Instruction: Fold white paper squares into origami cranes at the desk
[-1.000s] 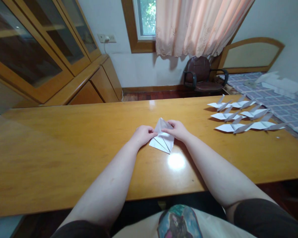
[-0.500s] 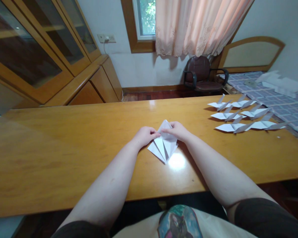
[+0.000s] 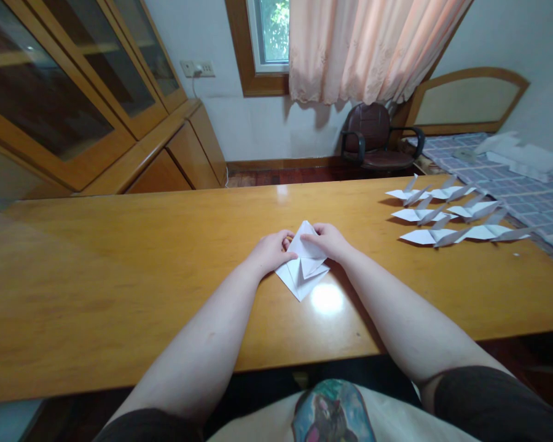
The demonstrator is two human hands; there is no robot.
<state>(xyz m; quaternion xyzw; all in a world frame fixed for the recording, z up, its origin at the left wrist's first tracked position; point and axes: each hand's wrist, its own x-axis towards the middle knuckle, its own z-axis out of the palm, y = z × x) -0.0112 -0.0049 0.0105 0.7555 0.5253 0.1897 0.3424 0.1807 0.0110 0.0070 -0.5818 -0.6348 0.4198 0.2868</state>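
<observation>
A partly folded sheet of white origami paper point(image 3: 303, 285) lies on the wooden table, its lower layer a diamond with one corner toward me. A raised flap leans over its middle. My left hand point(image 3: 273, 250) grips the paper's left side, thumb on top and fingers curled partly out of sight. On the upper right, my right hand point(image 3: 330, 240) pinches the sheet with the thumb over the top layer; its fingers are partly hidden behind the paper.
Several folded white paper cranes point(image 3: 431, 237) stand in rows at the table's far right. Beyond the wooden table point(image 3: 120, 276) are an office chair point(image 3: 372, 138) and a bed point(image 3: 511, 184). Glass-door cabinets point(image 3: 87, 110) line the left wall.
The paper's upper layer has shifted, and a flap now stands out over the middle where narrow pleats showed before. My left thumb has moved slightly down along the paper's left side.
</observation>
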